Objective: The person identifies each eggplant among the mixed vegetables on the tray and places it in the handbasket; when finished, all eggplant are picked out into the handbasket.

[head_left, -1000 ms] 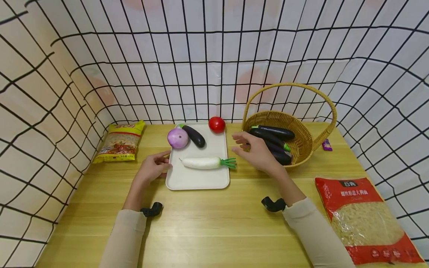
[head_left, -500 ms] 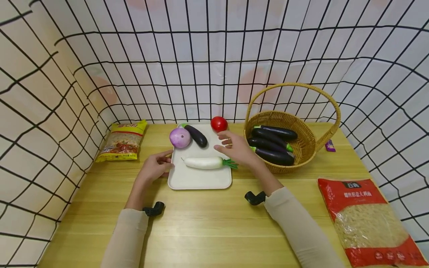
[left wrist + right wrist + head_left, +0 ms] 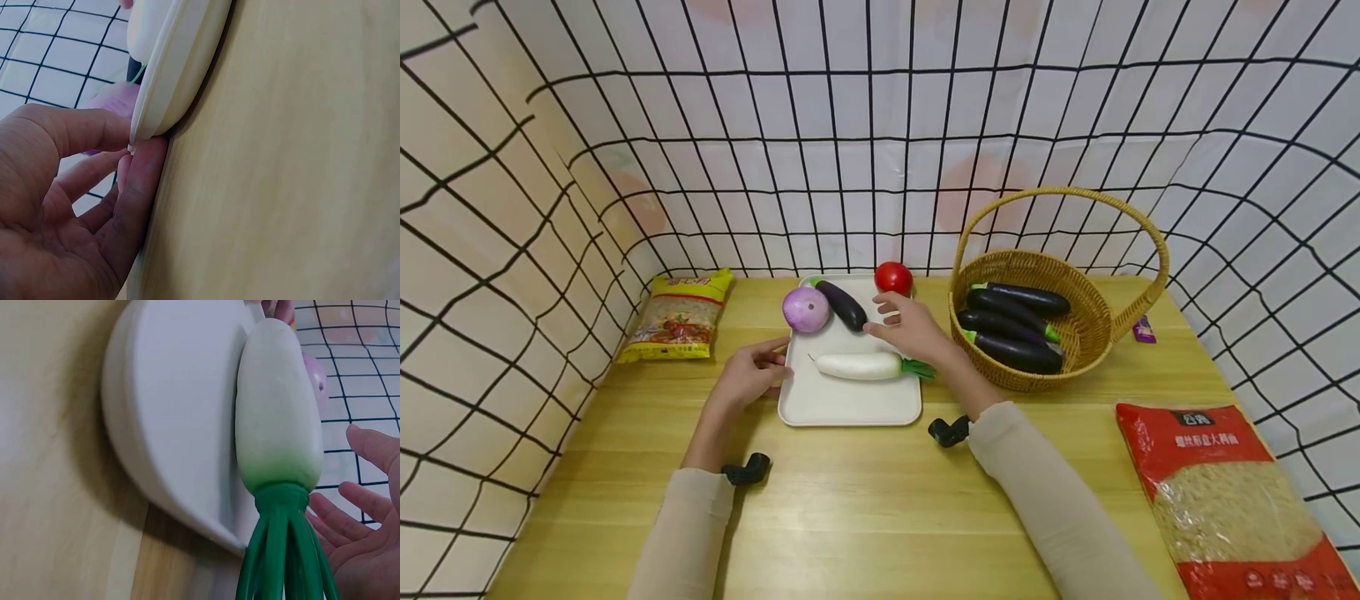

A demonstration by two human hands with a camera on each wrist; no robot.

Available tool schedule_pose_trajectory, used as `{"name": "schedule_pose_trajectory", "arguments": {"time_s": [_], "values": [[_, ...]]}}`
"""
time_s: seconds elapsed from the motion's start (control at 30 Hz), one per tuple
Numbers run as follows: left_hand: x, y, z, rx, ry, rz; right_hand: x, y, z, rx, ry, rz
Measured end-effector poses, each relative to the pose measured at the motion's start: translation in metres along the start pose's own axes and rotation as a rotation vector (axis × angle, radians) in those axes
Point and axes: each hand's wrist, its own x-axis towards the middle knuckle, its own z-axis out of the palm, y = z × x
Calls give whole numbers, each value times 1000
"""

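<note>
My left hand [image 3: 749, 373] pinches the left rim of a white tray [image 3: 850, 408]; the left wrist view shows the thumb on top of the rim and fingers beneath. Over the tray's right half hovers my right hand [image 3: 912, 327], empty, fingers spread apart in the right wrist view. Its thumb tip is near the lower end of a small eggplant [image 3: 842, 307]; whether they touch, I cannot tell. A purple onion-like ball [image 3: 806, 310] sits left of that eggplant. A tomato [image 3: 893, 279] lies in the back right corner. A white radish [image 3: 859, 366] with green stalks lies across the middle.
Right of the tray stands a wicker basket [image 3: 1090, 350] with a tall handle, holding several eggplants [image 3: 1015, 353]. A yellow food bag [image 3: 679, 317] lies at left, a red pasta bag [image 3: 1232, 500] at front right. A small purple packet [image 3: 1144, 329] lies behind the basket's right side.
My right hand has moved left from the basket's edge to above the tray, beside the small eggplant. My left hand keeps its hold on the tray rim. The head view has shifted slightly.
</note>
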Motion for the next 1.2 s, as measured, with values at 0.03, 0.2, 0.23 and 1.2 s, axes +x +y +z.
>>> {"name": "schedule_pose_trajectory", "arguments": {"time_s": [0.03, 0.2, 0.23, 1.2], "values": [[0, 0, 0, 2, -1, 0, 2, 1, 1, 2, -4, 5], [2, -1, 0, 0, 0, -11, 14, -2, 8, 0, -13, 20], [2, -1, 0, -1, 2, -14, 16, -3, 9, -1, -12, 20], [3, -2, 1, 3, 1, -14, 28, -8, 30, -64, 119, 56]]}}
